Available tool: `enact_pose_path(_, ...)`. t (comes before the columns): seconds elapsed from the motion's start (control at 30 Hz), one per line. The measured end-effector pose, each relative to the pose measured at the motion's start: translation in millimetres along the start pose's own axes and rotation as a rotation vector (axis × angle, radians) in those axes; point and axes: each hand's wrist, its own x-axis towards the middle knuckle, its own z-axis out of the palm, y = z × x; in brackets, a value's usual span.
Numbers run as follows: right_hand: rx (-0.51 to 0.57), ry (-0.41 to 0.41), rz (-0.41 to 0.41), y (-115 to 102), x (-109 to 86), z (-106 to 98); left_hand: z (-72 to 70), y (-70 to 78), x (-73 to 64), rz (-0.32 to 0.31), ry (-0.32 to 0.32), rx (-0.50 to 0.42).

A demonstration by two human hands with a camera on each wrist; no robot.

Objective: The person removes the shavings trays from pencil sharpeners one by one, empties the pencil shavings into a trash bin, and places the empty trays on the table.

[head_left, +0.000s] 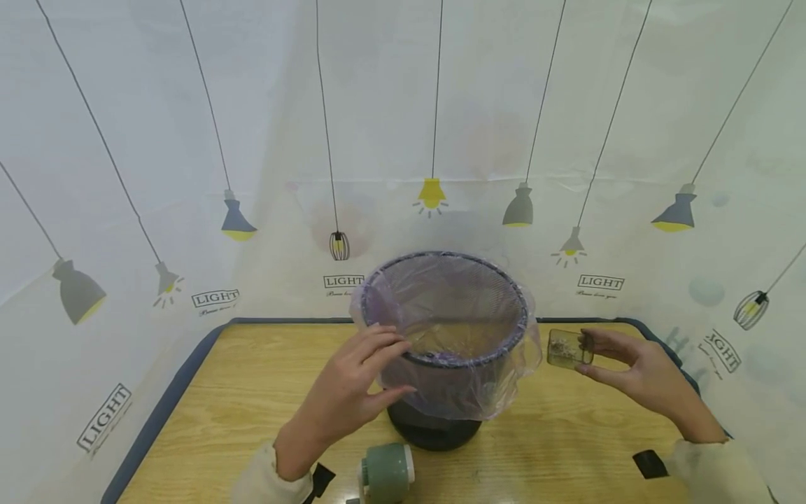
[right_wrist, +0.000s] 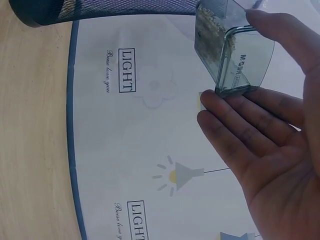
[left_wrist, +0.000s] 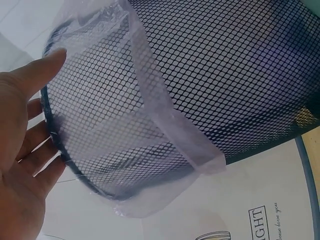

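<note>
A mesh waste bin (head_left: 434, 430) with a thin translucent purple liner (head_left: 497, 392) folded over its rim stands mid-table. My left hand (head_left: 355, 381) holds the near left of the rim, fingers over the edge and thumb on the outside. In the left wrist view that thumb (left_wrist: 47, 67) lies across the lined mesh. To the right of the bin, my right hand (head_left: 648, 367) pinches a small clear smoky shavings container (head_left: 565, 348) between thumb and fingers. Pencil shavings (right_wrist: 214, 30) lie inside it. A green pencil sharpener body (head_left: 387, 472) sits before the bin.
The wood-grain table (head_left: 208, 413) has a dark blue edge (head_left: 170, 392). Behind it hangs a pale backdrop (head_left: 390, 105) printed with lamps and the word LIGHT. Black straps (head_left: 650, 464) show near both cuffs.
</note>
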Motion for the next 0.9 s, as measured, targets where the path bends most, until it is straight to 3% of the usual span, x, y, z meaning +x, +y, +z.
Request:
enact_pose_path(0.23,-0.020,0.035,-0.007,-4.7,5.7,-9.8,6.3,-2.1,-0.9,0.062,0.039,0.073)
enact_pose_path(0.5,-0.018,0.052,-0.047,-12.4,16.9,-21.1,11.9,-4.3,-2.2,0.077,0.044,0.174)
enact_pose_path(0.9,-0.034,0.102,-0.090,-23.6,29.9,-32.2,17.2,-5.1,-2.7,0.092,0.096,0.184)
